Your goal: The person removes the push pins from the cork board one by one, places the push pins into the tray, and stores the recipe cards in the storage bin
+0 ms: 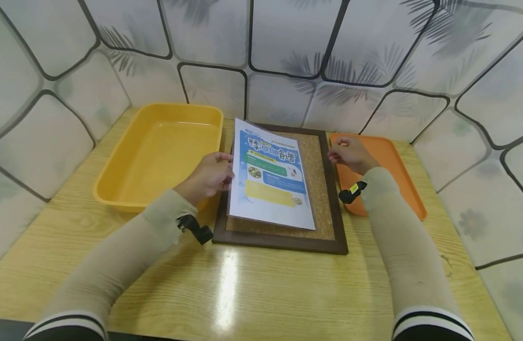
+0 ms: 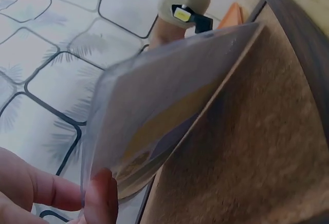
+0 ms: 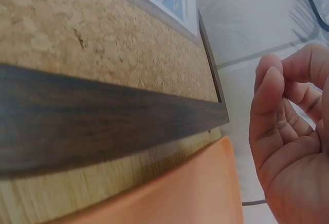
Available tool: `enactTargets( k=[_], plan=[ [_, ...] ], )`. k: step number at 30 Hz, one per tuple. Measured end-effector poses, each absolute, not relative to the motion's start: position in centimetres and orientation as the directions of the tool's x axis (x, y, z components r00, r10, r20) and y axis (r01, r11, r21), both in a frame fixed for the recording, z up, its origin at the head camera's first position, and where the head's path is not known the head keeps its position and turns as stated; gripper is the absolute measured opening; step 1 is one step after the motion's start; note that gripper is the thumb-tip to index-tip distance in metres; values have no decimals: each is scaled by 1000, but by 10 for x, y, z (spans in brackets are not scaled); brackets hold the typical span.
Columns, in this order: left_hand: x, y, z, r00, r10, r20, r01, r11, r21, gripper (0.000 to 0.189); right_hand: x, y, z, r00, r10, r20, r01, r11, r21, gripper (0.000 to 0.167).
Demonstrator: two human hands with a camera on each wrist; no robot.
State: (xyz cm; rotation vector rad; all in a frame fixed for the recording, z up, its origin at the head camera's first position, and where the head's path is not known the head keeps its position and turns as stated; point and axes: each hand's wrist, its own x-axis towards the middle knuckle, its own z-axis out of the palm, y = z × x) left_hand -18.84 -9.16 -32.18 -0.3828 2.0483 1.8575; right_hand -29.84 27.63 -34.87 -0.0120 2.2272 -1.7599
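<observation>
My left hand [image 1: 211,176] pinches the left edge of a laminated printed sheet [image 1: 270,177] between thumb and fingers. Blue, green and yellow blocks of print cover its face. The sheet is tilted over a cork board [image 1: 315,166] with a dark brown frame; in the left wrist view the plastic sheet [image 2: 154,100] slants up, its lower edge close over the cork [image 2: 247,116]. My right hand [image 1: 350,154] hovers by the board's right frame, above an orange tray [image 1: 391,166]. In the right wrist view the right hand [image 3: 295,131] has curled fingers meeting the thumb, and nothing shows between them.
A deep yellow tray [image 1: 159,147] stands on the wooden table [image 1: 261,289] left of the board. Patterned walls [image 1: 282,97] enclose the table at the back and both sides. Each wrist carries a small black camera [image 1: 195,229].
</observation>
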Motion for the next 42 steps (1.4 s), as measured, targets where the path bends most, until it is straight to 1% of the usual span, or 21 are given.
enactTargets(
  k=[5,8,12,15,19,25,31,37,42],
  plan=[
    [-190,-94,-319,-906,7,-422,-412,205,888,47,-297,281,-350,-956,-208,-206,161,216,-963,9],
    [-192,-95,-319,-911,-5,-413,-403,231,886,47,-295,282,-349,-957,-209,-200,153,220,-963,8],
    [-193,-99,-319,-917,-3,-399,-390,212,896,46,-295,283,-348,-953,-220,-210,156,239,-958,3],
    [-194,-102,-318,-919,2,-393,-387,173,906,47,-295,283,-347,-947,-240,-216,155,247,-956,7],
    [-195,-108,-315,-918,7,-396,-392,123,912,47,-294,286,-346,-940,-264,-216,165,204,-965,6],
    [-194,-117,-311,-925,5,-381,-378,92,921,47,-291,293,-343,-930,-308,-203,184,90,-979,3],
    [-192,-126,-305,-933,3,-359,-358,49,932,49,-288,298,-342,-926,-329,-185,187,27,-982,11],
    [-191,-137,-299,-931,-20,-364,-364,33,931,49,-286,302,-343,-924,-338,-182,188,15,-982,9],
    [-191,-147,-298,-934,-19,-358,-358,18,933,49,-286,309,-345,-923,-337,-184,173,63,-983,8]
  ],
)
